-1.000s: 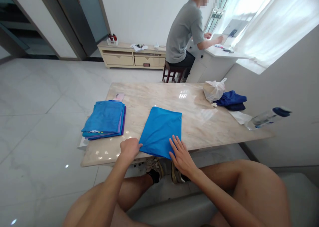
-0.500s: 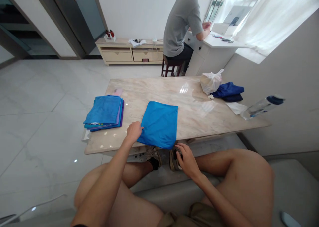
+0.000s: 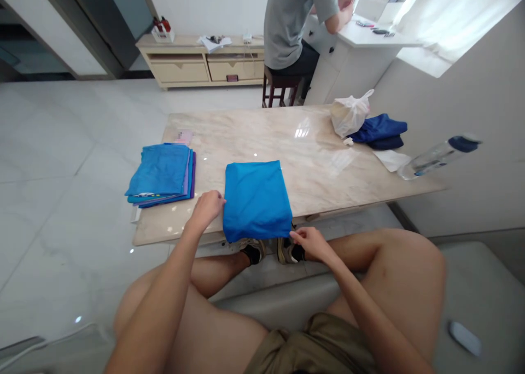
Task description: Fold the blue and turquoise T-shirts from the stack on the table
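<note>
A bright blue folded cloth (image 3: 257, 199) lies on the marble-patterned table (image 3: 246, 130), its near edge hanging slightly over the table's front. My left hand (image 3: 207, 207) is closed at the cloth's left edge, pinching it between thumb and finger. At the near right corner, my right hand (image 3: 309, 240) pinches the cloth with its fingertips. Left of my left hand sits a stack of folded cloths (image 3: 159, 171), blue on top with purple and lilac edges below.
Right on the table are a white plastic bag (image 3: 348, 117), a dark blue cloth (image 3: 381, 130), a paper sheet (image 3: 391, 159) and a clear bottle (image 3: 435, 158). A person in grey (image 3: 291, 29) sits at a white desk (image 3: 361, 35) beyond. A low cabinet (image 3: 180, 73) stands behind.
The blue cloth has turned and now lies squarer to the table edge. My right hand has risen to its near right corner and closed there. The view has shifted slightly.
</note>
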